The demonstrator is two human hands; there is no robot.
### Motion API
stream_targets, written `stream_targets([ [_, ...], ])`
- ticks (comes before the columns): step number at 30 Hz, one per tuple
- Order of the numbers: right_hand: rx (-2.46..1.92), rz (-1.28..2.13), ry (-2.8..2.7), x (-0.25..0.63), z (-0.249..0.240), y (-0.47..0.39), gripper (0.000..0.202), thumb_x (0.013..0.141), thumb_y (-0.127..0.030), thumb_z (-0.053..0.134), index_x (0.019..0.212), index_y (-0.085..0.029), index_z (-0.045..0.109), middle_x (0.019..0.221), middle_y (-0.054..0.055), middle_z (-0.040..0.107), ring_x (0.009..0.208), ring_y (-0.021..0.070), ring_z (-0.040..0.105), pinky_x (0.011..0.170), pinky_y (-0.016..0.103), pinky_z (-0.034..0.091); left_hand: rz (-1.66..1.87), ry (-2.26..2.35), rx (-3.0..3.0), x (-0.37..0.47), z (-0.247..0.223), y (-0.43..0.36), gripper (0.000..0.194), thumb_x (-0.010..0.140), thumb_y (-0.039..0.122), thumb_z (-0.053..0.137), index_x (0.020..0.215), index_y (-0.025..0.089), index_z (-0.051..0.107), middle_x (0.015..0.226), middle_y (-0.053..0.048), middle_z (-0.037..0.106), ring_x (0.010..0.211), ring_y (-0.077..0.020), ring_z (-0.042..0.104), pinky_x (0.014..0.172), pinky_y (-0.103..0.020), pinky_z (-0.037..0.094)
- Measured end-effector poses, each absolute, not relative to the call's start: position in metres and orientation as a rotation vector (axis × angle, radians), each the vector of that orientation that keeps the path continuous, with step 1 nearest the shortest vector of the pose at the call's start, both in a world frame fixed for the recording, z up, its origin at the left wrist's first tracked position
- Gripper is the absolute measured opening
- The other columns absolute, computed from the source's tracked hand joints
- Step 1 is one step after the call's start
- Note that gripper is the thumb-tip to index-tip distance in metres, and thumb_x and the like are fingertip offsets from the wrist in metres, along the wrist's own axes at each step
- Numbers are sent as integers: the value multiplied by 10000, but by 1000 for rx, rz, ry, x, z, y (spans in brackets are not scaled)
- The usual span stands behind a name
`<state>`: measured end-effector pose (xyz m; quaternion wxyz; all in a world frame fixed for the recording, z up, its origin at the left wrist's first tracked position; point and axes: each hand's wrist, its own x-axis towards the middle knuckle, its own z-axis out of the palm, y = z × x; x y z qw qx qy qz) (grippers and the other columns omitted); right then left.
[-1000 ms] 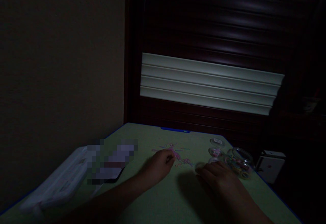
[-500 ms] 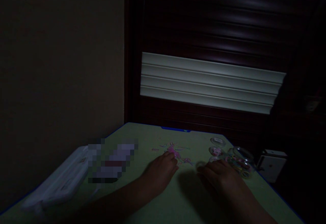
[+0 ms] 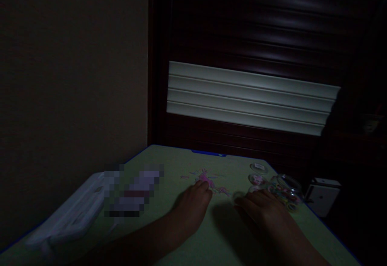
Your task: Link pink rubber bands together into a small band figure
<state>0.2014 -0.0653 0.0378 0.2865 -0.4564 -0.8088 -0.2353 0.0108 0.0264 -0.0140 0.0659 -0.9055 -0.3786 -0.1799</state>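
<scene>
My left hand (image 3: 196, 198) is closed, with bent fingers at the near edge of a loose pile of small pink and pale bits (image 3: 208, 180) on the table. Whatever its fingertips pinch, if anything, is hidden. My right hand (image 3: 261, 207) rests to the right, fingers together and curled downward. A faint clear round rim (image 3: 238, 195) shows by its fingertips; the dim light hides what is under the palm. Just beyond it stand a small round container of pink bits (image 3: 256, 179) and a clear jar of colourful bands (image 3: 284, 193) lying tilted.
A clear round lid with a label (image 3: 259, 167) lies behind the small container. On the left of the green table (image 3: 169, 161) are a long white case (image 3: 69, 211) and a blurred-out object (image 3: 136, 193). A white box (image 3: 323, 196) stands beyond the right edge. Wall and dark shutters surround the table.
My left hand has shifted very slightly, its fingers drawn in more tightly at the pile. My right hand looks still.
</scene>
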Motion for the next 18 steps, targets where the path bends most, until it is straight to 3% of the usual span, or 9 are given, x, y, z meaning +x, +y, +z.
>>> stream_targets([
  [12, -1219, -597, -2160, 201, 38, -64, 181, 760, -93, 531, 778, -234, 642, 641, -15, 612, 617, 142, 532, 645, 269, 287, -564, -1065, -2719, 12, -8, 23, 185, 884, 94, 361, 837, 157, 528, 919, -47, 536, 859, -173, 509, 757, -299, 434],
  [18, -1196, -623, -2142, 201, 38, -65, 188, 774, -105, 498, 733, -227, 635, 599, -17, 587, 576, 141, 502, 631, 270, 282, -642, -1000, -2675, 13, -10, 22, 167, 883, 88, 354, 938, 153, 498, 945, -47, 509, 860, -166, 504, 765, -302, 447],
])
